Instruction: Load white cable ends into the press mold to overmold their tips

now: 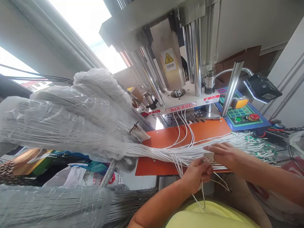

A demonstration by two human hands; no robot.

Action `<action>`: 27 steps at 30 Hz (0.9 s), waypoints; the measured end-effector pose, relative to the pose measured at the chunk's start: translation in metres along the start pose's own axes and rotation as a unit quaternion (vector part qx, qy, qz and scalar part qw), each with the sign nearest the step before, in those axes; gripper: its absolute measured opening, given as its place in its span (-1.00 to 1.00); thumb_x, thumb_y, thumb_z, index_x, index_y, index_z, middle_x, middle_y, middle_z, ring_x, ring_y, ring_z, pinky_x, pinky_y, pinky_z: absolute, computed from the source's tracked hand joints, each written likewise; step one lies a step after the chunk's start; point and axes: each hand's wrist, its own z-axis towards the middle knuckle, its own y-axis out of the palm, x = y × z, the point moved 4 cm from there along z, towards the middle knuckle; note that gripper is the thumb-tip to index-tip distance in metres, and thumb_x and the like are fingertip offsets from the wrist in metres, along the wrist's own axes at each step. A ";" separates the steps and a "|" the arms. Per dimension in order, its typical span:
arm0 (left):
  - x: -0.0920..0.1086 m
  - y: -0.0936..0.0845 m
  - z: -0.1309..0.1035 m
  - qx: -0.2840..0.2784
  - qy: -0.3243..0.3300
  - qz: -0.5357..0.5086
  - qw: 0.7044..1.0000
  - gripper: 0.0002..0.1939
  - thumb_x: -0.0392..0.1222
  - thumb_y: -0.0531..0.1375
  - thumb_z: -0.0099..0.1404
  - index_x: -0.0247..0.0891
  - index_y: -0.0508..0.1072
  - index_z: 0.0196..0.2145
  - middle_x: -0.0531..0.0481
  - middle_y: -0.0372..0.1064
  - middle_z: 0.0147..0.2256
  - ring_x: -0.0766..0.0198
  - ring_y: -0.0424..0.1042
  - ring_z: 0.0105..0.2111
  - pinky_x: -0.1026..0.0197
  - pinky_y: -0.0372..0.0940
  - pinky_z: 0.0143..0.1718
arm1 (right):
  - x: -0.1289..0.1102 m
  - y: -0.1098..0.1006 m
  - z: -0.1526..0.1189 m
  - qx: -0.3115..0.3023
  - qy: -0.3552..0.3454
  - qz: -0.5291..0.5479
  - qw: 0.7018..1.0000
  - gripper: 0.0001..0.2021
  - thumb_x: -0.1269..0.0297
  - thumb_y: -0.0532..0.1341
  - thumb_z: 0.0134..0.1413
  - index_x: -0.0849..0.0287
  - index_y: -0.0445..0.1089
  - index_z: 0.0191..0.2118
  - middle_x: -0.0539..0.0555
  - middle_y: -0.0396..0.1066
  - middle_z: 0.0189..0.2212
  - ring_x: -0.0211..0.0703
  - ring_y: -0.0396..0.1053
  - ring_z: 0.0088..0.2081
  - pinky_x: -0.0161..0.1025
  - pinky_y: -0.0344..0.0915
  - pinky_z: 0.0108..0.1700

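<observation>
White cables (203, 195) in closed left fingers (206, 170); pale piece (209, 156) in half-curled right fingers (217, 149); "MIN-HUI" label (181, 107) beyond.

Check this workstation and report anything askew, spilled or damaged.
I see no spill or clear damage. Slightly untidy: the green-tipped ends of the white cable bundle fan out unevenly past the orange board, and a few loose cables dangle below its front edge by the left hand.
</observation>
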 end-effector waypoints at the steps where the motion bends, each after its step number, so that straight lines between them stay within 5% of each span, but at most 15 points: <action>1: 0.001 -0.001 -0.002 0.001 0.000 0.008 1.000 -0.53 0.10 0.40 0.11 -0.33 0.43 -0.23 0.19 0.13 -0.58 0.56 -0.11 -0.69 0.36 -0.21 -0.63 | 0.009 -0.009 -0.002 0.014 0.042 0.044 0.998 -0.67 0.28 0.11 0.26 0.01 0.41 0.10 0.21 0.39 0.13 0.09 0.35 0.11 0.05 0.37 0.02; 4: 0.004 0.000 -0.006 -0.009 -0.006 0.023 1.000 -0.48 0.11 0.37 0.14 -0.37 0.45 -0.12 0.18 0.11 -0.58 0.55 -0.11 -0.68 0.33 -0.23 -0.62 | 0.030 -0.020 -0.007 0.059 0.171 0.190 0.965 -0.51 0.15 -0.05 0.38 -0.12 0.07 0.37 0.09 0.16 0.33 0.04 0.11 0.32 0.08 0.18 0.26; 6: 0.004 0.002 -0.006 -0.002 -0.006 0.025 1.000 -0.49 0.13 0.36 0.14 -0.36 0.45 -0.15 0.17 0.14 -0.57 0.53 -0.05 -0.68 0.32 -0.19 -0.62 | 0.026 -0.005 -0.006 0.042 0.201 0.274 0.940 -0.50 0.09 -0.11 0.40 -0.08 0.06 0.39 0.08 0.13 0.34 0.03 0.07 0.34 0.07 0.09 0.32; 10: 0.002 0.004 0.000 0.037 0.013 0.001 0.999 -0.58 0.06 0.40 0.05 -0.30 0.37 -0.37 0.17 0.15 -0.61 0.47 0.09 -0.67 0.30 -0.03 -0.60 | -0.009 0.041 0.007 -0.053 0.150 0.326 0.932 -0.47 0.03 -0.11 0.40 -0.02 0.05 0.40 0.11 0.09 0.36 0.02 0.05 0.35 0.09 0.04 0.34; 14: 0.008 -0.001 0.003 0.051 0.060 -0.026 0.997 -0.56 0.01 0.43 0.01 -0.27 0.32 -0.35 0.20 0.15 -0.63 0.50 0.01 -0.70 0.33 -0.09 -0.64 | -0.012 0.049 0.018 -0.068 0.109 0.278 0.952 -0.47 0.06 0.00 0.37 -0.12 0.02 0.40 0.07 0.10 0.36 0.04 0.07 0.33 0.08 0.08 0.32; 17: 0.021 -0.010 0.000 0.084 0.115 -0.006 0.990 -0.54 0.05 0.39 0.11 -0.25 0.26 -0.29 0.17 0.27 -0.58 0.56 -0.05 -0.72 0.35 -0.22 -0.65 | 0.036 0.036 0.034 -0.019 0.169 0.253 0.952 -0.47 0.11 -0.04 0.39 -0.03 -0.01 0.41 0.12 0.15 0.33 -0.01 0.15 0.29 -0.04 0.17 0.26; 19: 0.031 -0.016 -0.002 0.116 0.164 0.009 0.980 -0.55 0.04 0.38 0.14 -0.25 0.23 -0.27 0.14 0.32 -0.55 0.56 -0.01 -0.70 0.36 -0.23 -0.64 | 0.083 0.028 0.050 0.011 0.237 0.144 0.961 -0.49 0.22 -0.07 0.38 0.10 0.03 0.39 0.20 0.19 0.30 0.02 0.15 0.29 -0.04 0.19 0.24; 22: 0.042 -0.020 -0.003 0.147 0.198 -0.004 0.969 -0.52 0.00 0.40 0.13 -0.23 0.19 -0.27 0.13 0.36 -0.52 0.54 0.05 -0.66 0.39 -0.16 -0.62 | 0.147 0.031 0.073 -0.035 0.325 -0.057 0.943 -0.49 0.51 -0.06 0.21 0.25 0.22 0.26 0.36 0.24 0.23 0.20 0.14 0.27 0.16 0.21 0.16; 27: 0.050 -0.026 -0.003 0.152 0.219 -0.035 0.963 -0.52 -0.06 0.43 0.09 -0.24 0.19 -0.34 0.02 0.45 -0.43 0.51 0.18 -0.55 0.43 -0.01 -0.52 | 0.182 0.049 0.081 -0.099 0.326 -0.045 0.939 -0.56 0.65 -0.04 0.05 0.33 0.38 0.01 0.48 0.38 0.01 0.18 0.37 0.03 0.01 0.30 -0.07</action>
